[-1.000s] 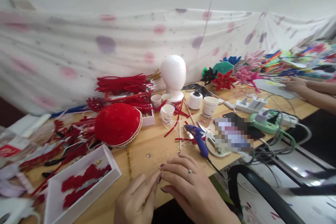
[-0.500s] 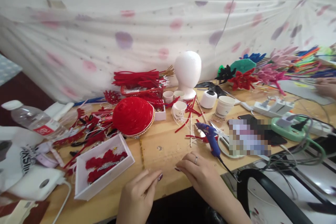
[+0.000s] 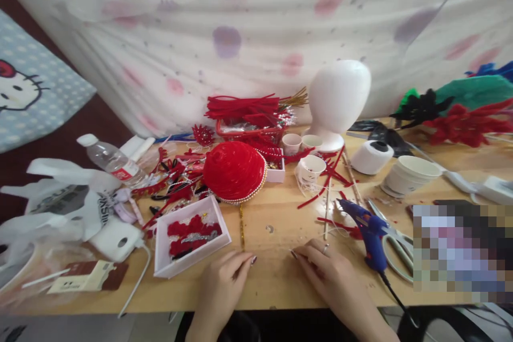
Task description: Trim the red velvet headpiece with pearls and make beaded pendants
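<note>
Resting at the near part of the table (image 3: 272, 288), the left hand (image 3: 222, 278) and right hand (image 3: 331, 272) lie well apart; the fingers of each are drawn in narrow, tips close together, and whether anything tiny is pinched there I cannot tell; a gold strand (image 3: 242, 227) runs from the red dome (image 3: 230, 171) almost to the left fingertips, while a pale stick (image 3: 326, 211) ends near the right hand.

The dome sits beyond the left hand, behind the white box (image 3: 200, 256); its visible surface looks fully covered in red, with a beaded edge along the rim, so that part seems done; the fuzzy red pieces (image 3: 192, 231) in the box and the bundled red stems (image 3: 244, 107) remain loose, and the foam head (image 3: 340, 91) stands bare.

Nothing can be read for certain: the bottle (image 3: 116, 163) has a red label with lettering too small; the plastic bag (image 3: 64, 197) bears dark, crumpled letters; a brown-and-cream card (image 3: 80, 278) has illegible print; the dotted blue cloth (image 3: 40, 80) shows a whiskered cartoon face.
</note>
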`<state>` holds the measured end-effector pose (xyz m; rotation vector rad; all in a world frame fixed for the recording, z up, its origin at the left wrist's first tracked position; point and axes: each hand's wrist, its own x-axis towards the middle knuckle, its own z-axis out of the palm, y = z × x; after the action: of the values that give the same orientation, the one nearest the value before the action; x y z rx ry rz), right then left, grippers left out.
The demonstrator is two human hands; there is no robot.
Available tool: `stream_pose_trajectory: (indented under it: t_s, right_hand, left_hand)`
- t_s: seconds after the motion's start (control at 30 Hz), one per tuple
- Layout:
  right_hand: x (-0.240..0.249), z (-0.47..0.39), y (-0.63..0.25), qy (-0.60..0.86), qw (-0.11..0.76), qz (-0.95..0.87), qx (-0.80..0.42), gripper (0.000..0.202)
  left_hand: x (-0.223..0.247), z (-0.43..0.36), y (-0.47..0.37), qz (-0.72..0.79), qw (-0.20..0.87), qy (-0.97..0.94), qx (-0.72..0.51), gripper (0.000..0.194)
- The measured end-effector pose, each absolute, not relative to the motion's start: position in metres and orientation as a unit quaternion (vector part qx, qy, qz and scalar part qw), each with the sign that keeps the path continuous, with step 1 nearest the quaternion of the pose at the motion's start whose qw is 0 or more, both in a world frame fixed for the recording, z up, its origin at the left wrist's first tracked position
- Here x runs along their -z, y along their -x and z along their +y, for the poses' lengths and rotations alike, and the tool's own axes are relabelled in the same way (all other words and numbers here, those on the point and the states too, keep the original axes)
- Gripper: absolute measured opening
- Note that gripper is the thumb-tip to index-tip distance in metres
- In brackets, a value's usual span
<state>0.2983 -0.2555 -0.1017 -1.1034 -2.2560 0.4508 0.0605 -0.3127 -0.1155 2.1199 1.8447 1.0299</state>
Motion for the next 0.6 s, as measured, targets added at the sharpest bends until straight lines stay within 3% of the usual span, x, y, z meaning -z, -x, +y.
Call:
stream_pose_trajectory:
  t_s: [0.2,0.4,0.5,0.6]
  right_hand:
    - [0.108,-0.244,-0.305,0.417,0.304,-0.844,-0.146,0.038]
    - [0.124,-0.233,-0.312,0.424,0.269,-0.857,-0.118,0.033]
    - [0.130,-0.229,-0.313,0.432,0.244,-0.859,-0.124,0.029]
    - [0.136,-0.225,-0.316,0.424,0.238,-0.864,-0.132,0.028]
  left_hand:
    - [0.112,-0.311,-0.067,0.633,0.037,-0.692,-0.345,0.024]
    - [0.101,-0.319,-0.056,0.619,-0.065,-0.691,-0.367,0.044]
    - [0.085,-0.328,-0.036,0.605,-0.105,-0.674,-0.411,0.034]
    - [0.074,-0.331,-0.012,0.635,-0.145,-0.641,-0.406,0.010]
